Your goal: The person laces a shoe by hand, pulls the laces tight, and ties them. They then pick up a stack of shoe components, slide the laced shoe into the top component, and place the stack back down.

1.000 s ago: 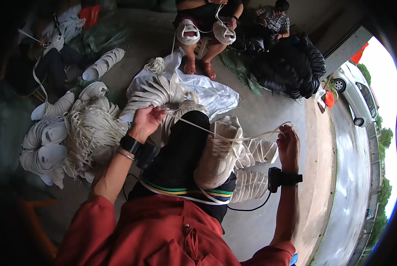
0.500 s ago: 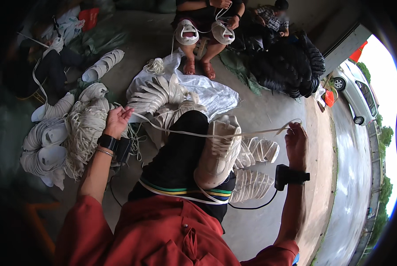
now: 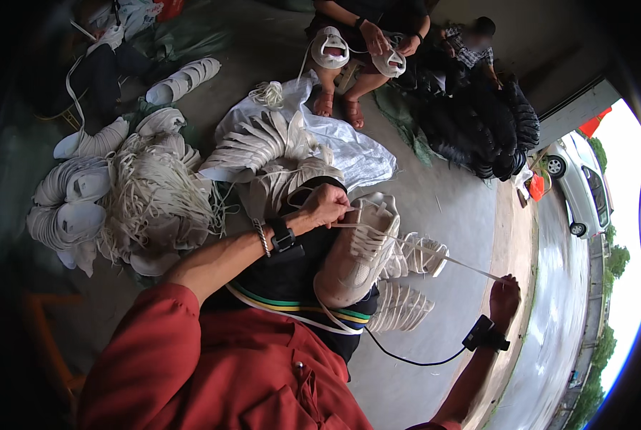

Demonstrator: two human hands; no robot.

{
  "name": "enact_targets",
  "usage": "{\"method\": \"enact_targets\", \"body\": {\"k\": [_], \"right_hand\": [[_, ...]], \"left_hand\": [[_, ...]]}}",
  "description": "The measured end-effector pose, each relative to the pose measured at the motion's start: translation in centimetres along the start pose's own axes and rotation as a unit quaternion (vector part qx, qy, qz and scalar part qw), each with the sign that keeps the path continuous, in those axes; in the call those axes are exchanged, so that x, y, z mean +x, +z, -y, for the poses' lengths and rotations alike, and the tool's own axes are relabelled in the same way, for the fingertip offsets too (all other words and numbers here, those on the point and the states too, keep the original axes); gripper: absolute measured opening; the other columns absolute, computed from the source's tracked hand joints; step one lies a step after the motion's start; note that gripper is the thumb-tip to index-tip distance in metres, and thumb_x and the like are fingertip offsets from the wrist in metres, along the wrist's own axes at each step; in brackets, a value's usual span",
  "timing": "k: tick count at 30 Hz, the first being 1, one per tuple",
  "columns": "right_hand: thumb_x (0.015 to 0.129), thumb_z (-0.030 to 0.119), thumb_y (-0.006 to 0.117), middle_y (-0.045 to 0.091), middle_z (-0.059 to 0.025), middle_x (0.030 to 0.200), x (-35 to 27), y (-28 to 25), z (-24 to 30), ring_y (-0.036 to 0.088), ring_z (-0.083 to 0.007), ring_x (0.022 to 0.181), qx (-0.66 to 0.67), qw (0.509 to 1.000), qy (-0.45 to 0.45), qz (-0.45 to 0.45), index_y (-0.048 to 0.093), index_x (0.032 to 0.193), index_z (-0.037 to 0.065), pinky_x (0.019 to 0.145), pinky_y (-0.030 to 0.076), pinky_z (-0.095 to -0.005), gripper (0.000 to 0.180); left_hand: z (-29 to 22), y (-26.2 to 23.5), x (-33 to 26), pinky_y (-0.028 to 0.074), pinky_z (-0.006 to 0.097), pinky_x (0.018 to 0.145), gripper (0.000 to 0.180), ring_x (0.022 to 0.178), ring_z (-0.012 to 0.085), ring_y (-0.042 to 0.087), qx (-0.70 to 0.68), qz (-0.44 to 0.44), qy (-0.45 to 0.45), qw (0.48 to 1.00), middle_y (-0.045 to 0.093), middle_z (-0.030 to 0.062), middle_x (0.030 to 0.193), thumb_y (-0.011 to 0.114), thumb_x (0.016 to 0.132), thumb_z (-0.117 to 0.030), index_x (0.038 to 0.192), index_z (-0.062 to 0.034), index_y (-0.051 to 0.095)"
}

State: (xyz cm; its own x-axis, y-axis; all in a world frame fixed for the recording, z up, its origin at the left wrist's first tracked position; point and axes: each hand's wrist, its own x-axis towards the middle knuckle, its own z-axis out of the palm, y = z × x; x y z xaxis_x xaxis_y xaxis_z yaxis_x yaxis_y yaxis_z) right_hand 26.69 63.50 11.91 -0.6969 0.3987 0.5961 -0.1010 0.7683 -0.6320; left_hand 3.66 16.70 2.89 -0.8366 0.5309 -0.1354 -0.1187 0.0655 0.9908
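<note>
A white sneaker upper [image 3: 343, 269] rests on my thigh, its toe end toward me, with lace threaded across its front. A flat white shoelace [image 3: 464, 264] runs taut from the upper out to the right. My right hand [image 3: 505, 297] is closed on the far stretch of that lace, well away from the upper. Close beside the upper's left edge, my left hand [image 3: 325, 206] pinches lace between its fingertips. White elastic bands with a green and yellow stripe [image 3: 285, 308] cross my lap below the upper.
Left lie a heap of loose laces [image 3: 159, 190] and stacked white uppers [image 3: 70, 190]. More uppers [image 3: 259, 147] sit on a white sack [image 3: 363, 154] ahead. A co-worker's hands [image 3: 381, 39] handle white uppers. Black items [image 3: 471, 132] are piled far right; a car [image 3: 582, 186] stands outside.
My left hand has moved right, from over the lace heap to beside the upper. My right hand has gone outward and down, drawing the lace to the right.
</note>
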Motion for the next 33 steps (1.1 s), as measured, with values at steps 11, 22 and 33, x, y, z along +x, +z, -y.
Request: {"method": "enact_targets", "body": {"k": [11,22,33], "right_hand": [[0.091,0.022,0.049,0.053,0.0036,0.059,-6.1,-3.2,-4.5,0.044,-0.009,0.048,0.534,0.659,0.495,-0.189,0.055,0.075,0.011,0.048,0.04,-0.0237,0.02],[0.092,0.025,0.047,0.04,0.0058,0.053,-7.6,-0.8,-6.8,0.029,-0.0053,0.04,0.53,0.664,0.511,-0.127,0.053,0.079,0.014,0.036,0.023,-0.0206,0.018],[0.092,0.021,0.047,0.041,0.0061,0.054,-7.4,4.6,-1.4,0.027,-0.0035,0.04,0.481,0.69,0.528,-0.115,0.055,0.09,0.011,0.035,0.021,-0.0194,0.013]], "left_hand": [[-0.3,0.0,-1.6,0.037,0.021,0.035,0.009,0.042,0.0058,0.048,0.071,0.047,0.026,0.996,0.055,0.0008,0.058,0.061,0.074,-0.009,0.077,-0.0005,0.061],[1.6,1.1,-1.2,0.04,0.027,0.049,0.014,0.055,0.0088,0.051,0.147,-0.103,0.15,0.972,0.056,0.0051,0.059,0.059,0.077,-0.012,0.072,0.0011,0.057],[1.9,1.8,-1.6,0.043,0.035,0.051,0.011,0.056,0.0264,0.058,0.188,-0.144,0.199,0.951,0.056,0.0137,0.061,0.056,0.078,-0.009,0.072,-0.0007,0.051]]}}
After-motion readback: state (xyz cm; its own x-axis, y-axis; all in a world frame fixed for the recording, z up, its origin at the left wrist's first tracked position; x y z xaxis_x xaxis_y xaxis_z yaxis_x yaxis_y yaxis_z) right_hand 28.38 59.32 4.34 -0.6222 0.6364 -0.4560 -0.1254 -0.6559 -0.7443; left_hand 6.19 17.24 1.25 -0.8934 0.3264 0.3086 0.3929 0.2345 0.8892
